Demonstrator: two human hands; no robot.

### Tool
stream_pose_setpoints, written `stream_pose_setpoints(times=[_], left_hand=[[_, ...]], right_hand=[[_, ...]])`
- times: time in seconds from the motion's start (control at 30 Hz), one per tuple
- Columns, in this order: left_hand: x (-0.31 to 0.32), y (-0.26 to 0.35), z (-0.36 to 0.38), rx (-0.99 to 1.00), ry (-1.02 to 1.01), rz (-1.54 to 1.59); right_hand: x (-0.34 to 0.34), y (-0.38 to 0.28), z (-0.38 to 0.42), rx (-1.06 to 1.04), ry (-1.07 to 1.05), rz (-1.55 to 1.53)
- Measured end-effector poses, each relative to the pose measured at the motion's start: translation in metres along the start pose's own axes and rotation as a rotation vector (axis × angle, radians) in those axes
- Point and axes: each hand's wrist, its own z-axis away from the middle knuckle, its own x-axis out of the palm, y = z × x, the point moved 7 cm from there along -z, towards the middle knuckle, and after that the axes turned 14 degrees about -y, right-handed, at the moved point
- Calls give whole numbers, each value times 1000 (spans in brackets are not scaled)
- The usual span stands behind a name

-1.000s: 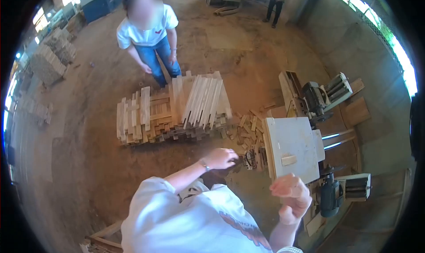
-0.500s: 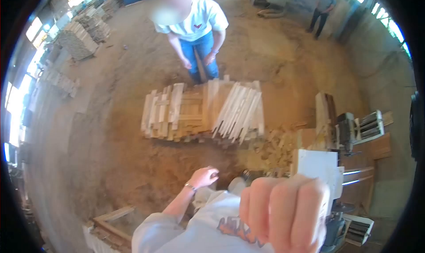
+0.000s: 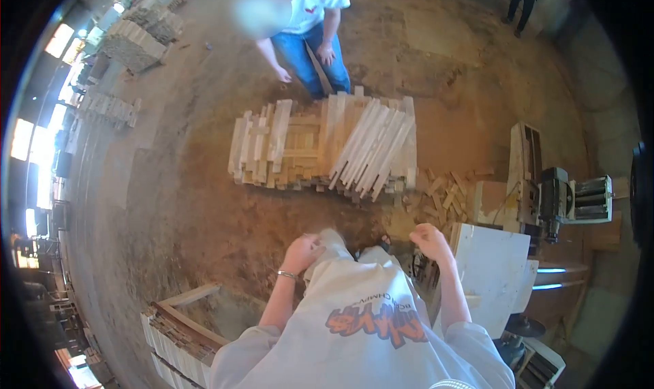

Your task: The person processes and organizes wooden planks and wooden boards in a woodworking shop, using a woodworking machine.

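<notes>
My left hand (image 3: 303, 251), with a bracelet on the wrist, hangs in front of my left thigh. Its fingers are loosely curled, somewhat blurred, and I see nothing in them. On the other side, my right hand (image 3: 429, 239) is held out beside my right leg with bent fingers and nothing visible in it. Closest to that hand is a white machine table (image 3: 492, 266). Ahead on the floor lies a stack of pale wooden boards (image 3: 320, 147), with a slanted row of narrow slats (image 3: 371, 147) on its right part. Neither hand touches the wood.
A person (image 3: 317, 21) in a white shirt and jeans stands behind the stack. Wood offcuts (image 3: 446, 195) lie near the machine (image 3: 555, 195) at right. More boards (image 3: 177, 334) are stacked at lower left. Another person (image 3: 523, 4) stands far right.
My right fist has dropped from close to the camera down beside my right leg. My view has tilted lower. The person opposite leans forward with a hand at the thigh.
</notes>
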Motion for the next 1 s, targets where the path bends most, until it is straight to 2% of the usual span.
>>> stream_pose_setpoints(times=[0.1,0.2,0.23,0.33,0.5,0.6,0.73,0.77,0.8,0.87,1.0], left_hand=[[-4,1,-18,43,35,18],[-24,4,-57,8,-33,-23],[-26,-3,-73,21,-35,3],[-43,-14,-114,77,-58,40],[-65,-32,-216,74,-80,-182],[-78,-20,-266,69,-61,-203],[-70,-20,-344,-57,-113,-285],[-59,-32,-369,-108,-174,-281],[-54,-36,-392,-133,-152,-286],[-41,-41,-426,-197,-130,-302],[-12,-48,-478,-206,-83,-255]], right_hand=[[18,3,3,-3,-330,148],[11,1,-33,126,-301,267],[4,-8,-40,123,-164,259],[0,-30,-65,119,-39,115],[29,-65,-88,97,-115,8],[47,-66,-92,206,-154,-51],[92,4,-110,357,-77,-294],[120,52,-121,423,-93,-271],[129,75,-136,456,-112,-175],[157,109,-158,532,-175,3],[218,152,-168,833,-434,-132]])
